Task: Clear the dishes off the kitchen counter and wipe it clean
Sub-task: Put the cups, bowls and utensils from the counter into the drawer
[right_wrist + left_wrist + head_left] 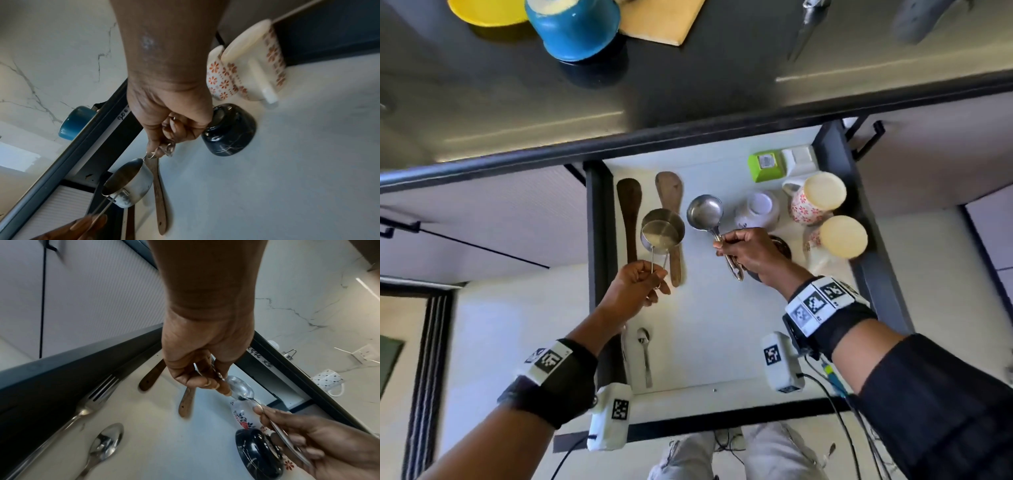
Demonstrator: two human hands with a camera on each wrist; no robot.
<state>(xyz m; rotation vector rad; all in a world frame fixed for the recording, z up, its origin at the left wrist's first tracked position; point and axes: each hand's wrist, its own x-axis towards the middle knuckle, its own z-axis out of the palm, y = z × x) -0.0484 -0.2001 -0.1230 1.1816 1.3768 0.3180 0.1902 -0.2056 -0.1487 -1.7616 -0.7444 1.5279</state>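
An open drawer (pixel 715 325) with a white floor sits below the dark counter (pixel 688 85). My left hand (pixel 657 278) pinches the thin handles of two nested steel measuring cups (pixel 662 228), which hang over the drawer's left side above two wooden spatulas (pixel 629 219). My right hand (pixel 722 245) grips the handle of a single steel measuring cup (pixel 704 211) over the drawer's middle. The right wrist view shows the nested cups (pixel 127 180) just past my right hand (pixel 170 138). The left wrist view has the single cup (pixel 240 388) beside my left hand (pixel 205 382).
On the counter stand a blue mug (pixel 575 27), a yellow bowl (pixel 482 12) and a wooden board (pixel 661 20). In the drawer are two floral mugs (pixel 815 202), an upturned white cup (pixel 756 209), a green box (pixel 765 166), a dark bowl (pixel 232 138), a spoon (pixel 645 356) and a fork (pixel 96 394).
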